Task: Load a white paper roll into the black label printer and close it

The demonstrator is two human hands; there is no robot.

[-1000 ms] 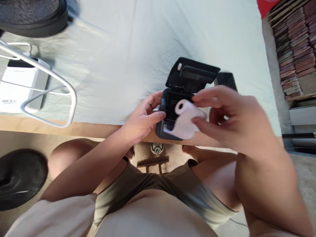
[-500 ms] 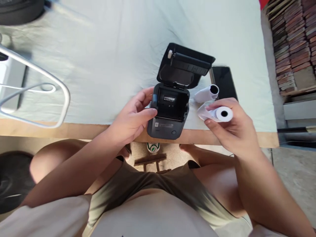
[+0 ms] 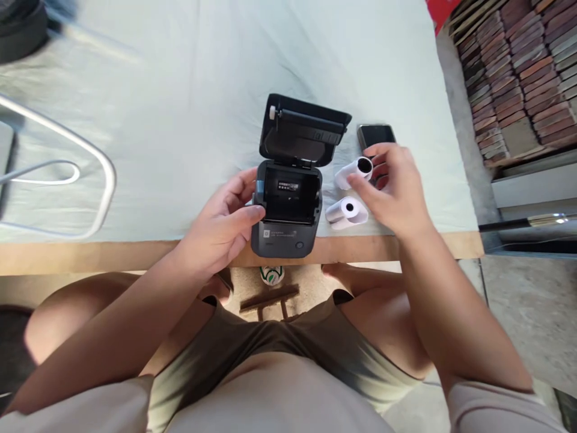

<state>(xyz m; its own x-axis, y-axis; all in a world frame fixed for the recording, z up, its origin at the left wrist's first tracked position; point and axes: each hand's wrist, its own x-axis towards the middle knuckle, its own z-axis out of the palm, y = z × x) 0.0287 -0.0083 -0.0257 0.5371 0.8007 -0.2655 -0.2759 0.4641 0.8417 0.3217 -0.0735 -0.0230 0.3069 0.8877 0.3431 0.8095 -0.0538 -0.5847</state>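
A dark grey label printer [image 3: 285,239] stands near the table's front edge with its lid [image 3: 302,123] raised and its paper bay bare inside. My left hand [image 3: 225,219] grips the printer's left side, thumb at the rim of the bay. To the right of the printer, my right hand [image 3: 392,183] has thumb and fingers around a white paper roll [image 3: 346,174] with a wide dark core. Just in front of that lies a second roll [image 3: 340,213], with a narrow core and a loose paper end; no hand touches it.
Behind my right hand lies a dark phone [image 3: 376,133]. A white cable [image 3: 106,174] loops at the left of the cloth-covered table [image 3: 189,90], and a black object [image 3: 22,30] sits in the far left corner. Stacked bricks [image 3: 518,90] stand beyond the right edge.
My right hand has let go of the narrow-core roll, which now lies on the table, and has moved to the wide-core roll. My left hand stays on the printer. The view has shifted.
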